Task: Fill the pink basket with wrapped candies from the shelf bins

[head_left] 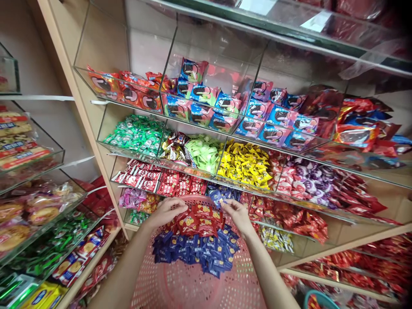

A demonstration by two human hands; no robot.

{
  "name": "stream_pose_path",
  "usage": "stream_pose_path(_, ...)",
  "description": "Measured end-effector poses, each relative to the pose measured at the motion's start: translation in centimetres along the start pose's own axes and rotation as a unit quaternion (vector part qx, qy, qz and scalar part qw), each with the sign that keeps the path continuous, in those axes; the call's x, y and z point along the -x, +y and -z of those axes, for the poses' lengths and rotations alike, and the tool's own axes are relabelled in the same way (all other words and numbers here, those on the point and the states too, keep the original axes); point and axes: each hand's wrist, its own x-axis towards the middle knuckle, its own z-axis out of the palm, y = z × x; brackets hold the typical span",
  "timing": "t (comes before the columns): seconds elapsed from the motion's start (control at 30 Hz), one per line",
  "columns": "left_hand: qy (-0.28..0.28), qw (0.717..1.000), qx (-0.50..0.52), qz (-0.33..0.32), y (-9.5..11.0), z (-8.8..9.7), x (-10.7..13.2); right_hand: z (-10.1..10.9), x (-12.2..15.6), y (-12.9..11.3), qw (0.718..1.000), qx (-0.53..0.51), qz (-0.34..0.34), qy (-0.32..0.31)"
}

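Note:
A pink perforated basket [180,283] sits in front of me, holding a heap of small blue packets [193,251] with red packets [199,219] piled on top. My left hand [165,211] rests at the left edge of the red packets, fingers curled onto them. My right hand [236,213] is at the right edge of the pile, fingers pinched on a small blue packet [223,201] close to the shelf bin of blue packets [222,193].
Glass-fronted shelves [225,124] hold bins of sweets: green packets [137,135], yellow packets [246,165], purple ones [309,176] and cookie packs [199,107] above. Another shelf unit [28,206] stands on the left. A teal rim [317,296] shows lower right.

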Motion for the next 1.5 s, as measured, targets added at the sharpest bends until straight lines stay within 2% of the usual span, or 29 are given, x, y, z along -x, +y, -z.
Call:
stream_pose_path(0.13,0.001,1.0,-0.006,-0.016,0.0,-0.1,0.1,-3.7,2.3,-0.7,0.991,0.0,-0.022,-0.13)
stream_pose_path(0.23,0.015,1.0,-0.003,-0.013,-0.2,-0.2,0.1,-5.9,3.1,-0.4,0.981,0.0,-0.035,-0.189)
stream_pose_path(0.33,0.011,1.0,0.003,-0.003,-0.4,-0.2,0.0,-6.8,3.3,0.3,0.98,-0.001,-0.036,-0.197)
stream_pose_path(0.5,0.003,1.0,-0.005,0.0,-0.2,0.1,-0.1,-6.8,3.4,1.3,0.979,-0.005,-0.084,-0.184)
stream_pose_path(0.67,0.001,1.0,0.025,-0.016,-0.1,0.2,-0.1,-7.1,3.5,1.2,0.982,-0.018,-0.071,-0.177)
stream_pose_path(0.83,0.024,0.998,0.054,-0.021,-0.1,0.0,-0.3,-7.2,3.2,1.0,0.981,-0.043,-0.077,-0.171)
stream_pose_path(0.97,0.023,0.995,0.092,0.014,0.7,0.0,-0.3,-7.1,3.6,0.9,0.974,-0.053,-0.107,-0.192)
stream_pose_path(1.03,0.039,0.993,0.105,0.044,1.2,0.0,-0.3,-7.3,3.9,0.7,0.964,-0.06,-0.138,-0.218)
stream_pose_path(1.17,0.081,0.986,0.118,0.091,1.7,0.0,-0.2,-9.2,4.5,-0.1,0.94,-0.042,-0.196,-0.275)
stream_pose_path(1.27,0.084,0.984,0.121,0.103,1.7,-0.1,-0.1,-11.5,4.6,-0.7,0.922,-0.013,-0.234,-0.308)
stream_pose_path(1.4,0.075,0.981,0.148,0.101,1.5,-0.3,-0.1,-13.8,4.4,-0.5,0.909,0.027,-0.281,-0.305)
stream_pose_path(1.5,0.078,0.98,0.163,0.089,1.4,-0.3,0.0,-14.6,4.2,0.1,0.905,0.044,-0.299,-0.3)
